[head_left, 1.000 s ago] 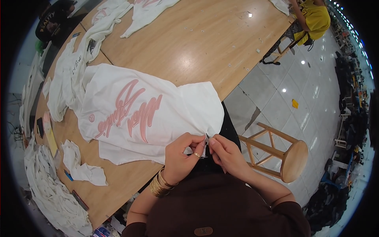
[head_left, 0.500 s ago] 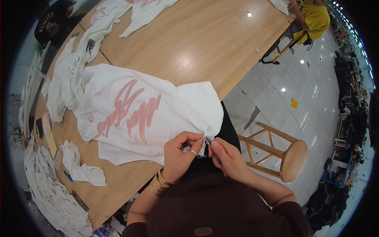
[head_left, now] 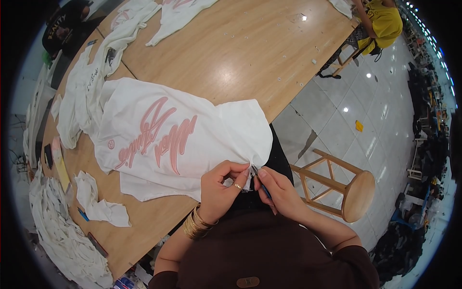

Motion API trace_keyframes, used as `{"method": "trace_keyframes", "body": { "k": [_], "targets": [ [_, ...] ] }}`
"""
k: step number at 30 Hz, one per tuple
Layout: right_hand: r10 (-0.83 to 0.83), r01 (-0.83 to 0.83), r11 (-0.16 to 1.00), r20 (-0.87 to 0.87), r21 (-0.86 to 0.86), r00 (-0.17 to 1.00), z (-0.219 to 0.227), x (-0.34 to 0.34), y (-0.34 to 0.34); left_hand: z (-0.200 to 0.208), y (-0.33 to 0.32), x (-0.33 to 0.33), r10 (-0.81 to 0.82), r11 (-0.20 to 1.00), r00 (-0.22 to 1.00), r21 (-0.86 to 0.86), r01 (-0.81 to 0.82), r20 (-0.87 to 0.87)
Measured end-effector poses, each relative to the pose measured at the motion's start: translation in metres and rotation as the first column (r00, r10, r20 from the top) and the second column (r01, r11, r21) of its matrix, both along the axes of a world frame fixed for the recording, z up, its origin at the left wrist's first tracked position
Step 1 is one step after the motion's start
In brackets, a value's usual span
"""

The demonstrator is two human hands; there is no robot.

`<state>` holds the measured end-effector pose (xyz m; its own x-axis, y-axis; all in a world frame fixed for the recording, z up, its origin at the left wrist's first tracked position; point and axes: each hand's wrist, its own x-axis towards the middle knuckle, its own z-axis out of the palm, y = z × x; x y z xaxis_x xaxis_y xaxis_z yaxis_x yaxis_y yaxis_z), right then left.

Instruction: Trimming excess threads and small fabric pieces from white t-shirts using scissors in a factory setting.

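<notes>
- I see the left hand (head_left: 219,185) in the lower middle of the frame, thumb and forefinger pinched together on a gathered edge of the white shirt (head_left: 207,139); a gold ring sits on one finger and bangles (head_left: 195,226) circle the wrist.
- Just beside it, I have the right hand (head_left: 283,190) closed around a small blue-handled tool (head_left: 267,191), its dark, slim tip at the cloth by the left thumb; I cannot tell its exact kind.
- The shirt lies across the middle of the frame, pink script lettering up, mostly flat on the wooden surface (head_left: 269,53), its right end reaching past the edge toward the wearer.
- Touching its left side, I make out crumpled white garments (head_left: 79,103), with more at the top of the frame.
- At lower left I find a white cloth piece (head_left: 98,202), a small blue item (head_left: 83,214) near it, a yellow strip (head_left: 61,166) above, and a heap of white fabric (head_left: 67,236) along the rim.
- To the right, on pale floor tiles (head_left: 308,111), I see a round-seated wooden stool (head_left: 358,195) tipped on its side by the fisheye view or in fact; I cannot tell which.
- At upper right sits a person in a yellow top (head_left: 387,24).
</notes>
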<state>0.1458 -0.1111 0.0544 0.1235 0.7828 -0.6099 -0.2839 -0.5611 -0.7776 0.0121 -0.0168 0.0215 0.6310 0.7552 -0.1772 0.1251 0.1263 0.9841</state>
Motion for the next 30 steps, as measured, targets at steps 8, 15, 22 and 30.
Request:
{"method": "trace_keyframes", "body": {
  "k": [8, 15, 22, 30],
  "targets": [
    [0.001, -0.002, 1.0, -0.035, -0.004, 0.999, -0.0026, -0.001, 0.0022, -0.0007, -0.0006, 0.0005, -0.002, 1.0, 1.0, 0.03, 0.001, 0.021],
    [-0.036, 0.036, 0.999, 0.01, 0.016, 0.999, -0.0084, -0.0043, 0.0031, -0.0017, 0.0043, -0.0004, 0.004, 0.979, 0.999, -0.202, 0.006, 0.048],
    [-0.04, 0.04, 0.999, 0.054, -0.009, 0.998, -0.004, -0.0028, 0.0032, -0.0046, 0.0056, -0.0025, 0.008, 0.961, 0.998, -0.276, 0.012, 0.07],
    [-0.01, 0.007, 1.0, 0.105, 0.029, 0.994, -0.0105, -0.0023, 0.0029, -0.003, 0.0038, -0.0019, -0.011, 0.989, 0.998, -0.148, 0.02, 0.062]
  ]
}}
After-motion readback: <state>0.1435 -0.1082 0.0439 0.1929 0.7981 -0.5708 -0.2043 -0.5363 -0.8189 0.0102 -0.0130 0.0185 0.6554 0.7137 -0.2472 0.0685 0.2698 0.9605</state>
